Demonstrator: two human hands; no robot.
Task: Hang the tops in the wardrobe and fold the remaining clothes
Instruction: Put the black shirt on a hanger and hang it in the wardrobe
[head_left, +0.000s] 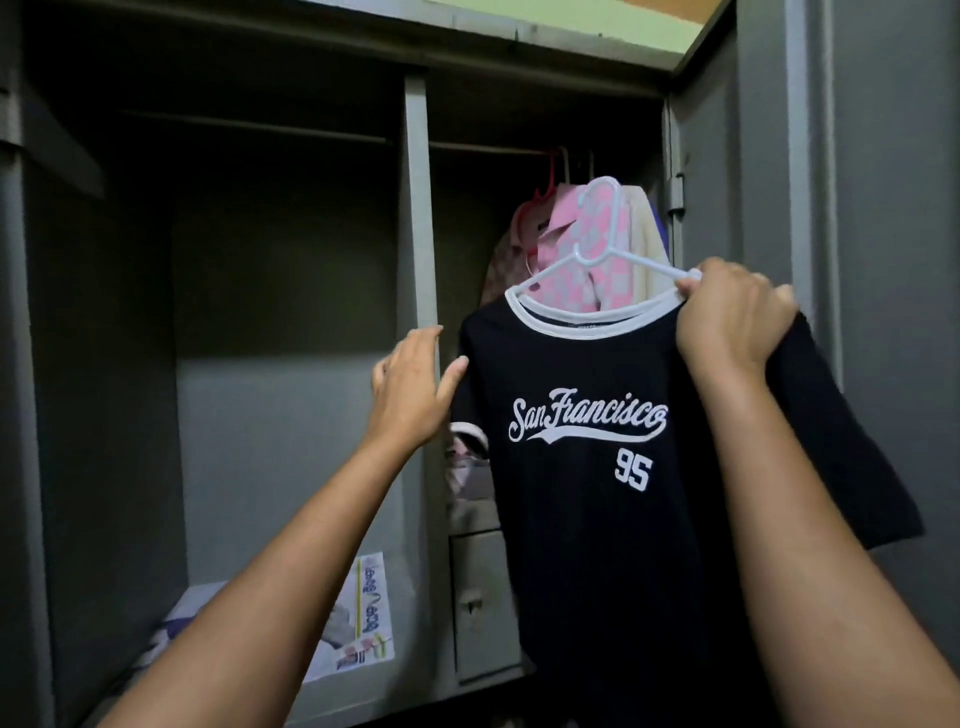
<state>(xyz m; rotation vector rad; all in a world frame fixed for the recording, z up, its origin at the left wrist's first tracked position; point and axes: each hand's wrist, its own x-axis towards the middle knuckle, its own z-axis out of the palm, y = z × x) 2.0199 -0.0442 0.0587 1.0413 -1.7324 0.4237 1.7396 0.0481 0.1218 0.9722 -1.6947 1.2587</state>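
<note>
The grey wardrobe (415, 218) stood open, pink tops (566, 244) hanging on its rail behind the fingers. The black T-shirt (597, 467) hung on a white hanger (597, 257) below and left of the right hand (732, 317), whose fingers clenched the hanger's end and the shoulder cloth. The left hand (415, 384) was spread loose, its thumb touching the shirt's other shoulder.

Both bare forearms reach up and forward. The right hand (730, 312) is raised higher, its fingers curled tight around the shoulder of the T-shirt (613, 467), knuckles up. The left hand (415, 384) sits lower, just left of the T-shirt, fingers straight and spread, thumb touching the sleeve edge.
</note>
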